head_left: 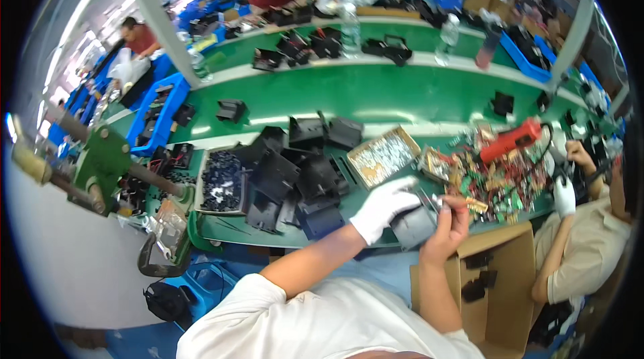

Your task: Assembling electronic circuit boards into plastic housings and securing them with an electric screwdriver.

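My left hand (385, 209), in a white glove, is closed on a black plastic housing (414, 226) at the table's near edge. Bare and pinched, my right hand (448, 226) is just above the housing's right side. A small shiny piece (437, 202) shows at its fingertips, too small to name. Beyond my hands lies a shallow cardboard tray (353, 166) full of small silvery parts. Left of it, several more black plastic housings (273, 172) are heaped up. A second tray (243, 206) holds small dark parts.
A pile of circuit boards and wires (506, 191) lies to the right, with a red power tool (513, 141) over it. A cardboard box (520, 272) stands below the edge. A co-worker's gloved hand (564, 197) is at far right. A green hand press (104, 164) stands left.
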Demonstrator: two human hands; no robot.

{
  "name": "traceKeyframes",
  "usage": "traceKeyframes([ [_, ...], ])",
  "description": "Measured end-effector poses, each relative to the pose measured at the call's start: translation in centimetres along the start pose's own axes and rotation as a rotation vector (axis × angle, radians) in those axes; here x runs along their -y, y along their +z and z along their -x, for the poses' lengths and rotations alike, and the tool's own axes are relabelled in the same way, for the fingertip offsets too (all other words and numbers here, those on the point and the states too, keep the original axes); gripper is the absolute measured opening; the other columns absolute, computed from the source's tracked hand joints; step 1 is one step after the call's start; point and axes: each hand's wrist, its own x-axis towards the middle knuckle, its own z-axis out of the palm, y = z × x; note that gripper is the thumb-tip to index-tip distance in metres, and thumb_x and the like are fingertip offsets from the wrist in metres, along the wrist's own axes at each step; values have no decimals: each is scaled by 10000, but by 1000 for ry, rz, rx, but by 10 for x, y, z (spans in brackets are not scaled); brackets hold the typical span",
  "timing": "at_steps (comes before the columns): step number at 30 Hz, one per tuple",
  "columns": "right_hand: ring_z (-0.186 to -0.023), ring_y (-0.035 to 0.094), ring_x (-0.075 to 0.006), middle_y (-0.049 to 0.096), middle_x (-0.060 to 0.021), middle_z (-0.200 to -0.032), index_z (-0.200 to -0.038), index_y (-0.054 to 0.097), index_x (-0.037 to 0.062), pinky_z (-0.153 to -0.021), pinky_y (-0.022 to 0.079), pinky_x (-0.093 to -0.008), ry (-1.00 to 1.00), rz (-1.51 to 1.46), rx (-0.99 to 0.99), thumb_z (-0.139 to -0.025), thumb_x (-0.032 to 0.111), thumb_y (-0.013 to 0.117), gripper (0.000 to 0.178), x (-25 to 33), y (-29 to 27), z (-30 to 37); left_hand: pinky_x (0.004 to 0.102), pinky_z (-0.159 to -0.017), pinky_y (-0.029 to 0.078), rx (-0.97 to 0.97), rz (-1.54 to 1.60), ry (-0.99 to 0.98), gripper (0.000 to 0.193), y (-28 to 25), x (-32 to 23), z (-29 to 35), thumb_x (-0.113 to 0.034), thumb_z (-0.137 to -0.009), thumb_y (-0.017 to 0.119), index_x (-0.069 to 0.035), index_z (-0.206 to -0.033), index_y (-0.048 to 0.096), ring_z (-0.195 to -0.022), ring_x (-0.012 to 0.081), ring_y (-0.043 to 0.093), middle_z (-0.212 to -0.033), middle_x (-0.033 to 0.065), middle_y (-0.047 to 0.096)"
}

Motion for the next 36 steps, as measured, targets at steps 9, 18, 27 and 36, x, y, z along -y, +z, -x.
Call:
traceKeyframes([
  [9, -1001, 589, -155, 670, -89, -1147, -1153, 629, 20, -903, 476, -268, -31, 77, -222, -967, -19, 520, 219, -7, 13, 15, 342, -986, 531, -426, 946, -496, 306, 35, -55, 46, -111, -986, 578, 6, -1264, 627, -1074, 213, 662, -1231, 134, 683],
  [18, -816, 593, -119, 726, -73, -992, -986, 700, -14, -776, 482, -238, 96, 176, 253, -901, -33, 613, 123, 48, -10, 10, 320, -864, 531, -291, 22, -231, 340, -7, -36, 54, -85, -952, 532, 25, -1268, 595, -900, 231, 657, -1114, 141, 712],
  [27, -507, 450, -92, 734, -9, -769, -872, 715, -1, -472, 368, -235, -174, 706, 568, -840, 8, 716, 33, 40, 7, 12, 289, -879, 490, -222, -144, -201, 385, -9, -44, 55, -56, -928, 491, 21, -1293, 586, -910, 189, 597, -1118, 130, 711],
  [36, -524, 504, -124, 675, 15, -698, -909, 737, 100, -516, 382, -243, -104, 1183, 593, -839, 63, 753, 81, 35, 28, 12, 414, -757, 515, -276, -316, -208, 275, -8, -30, 49, -95, -963, 512, 38, -1194, 578, -776, 335, 608, -994, 232, 691],
])
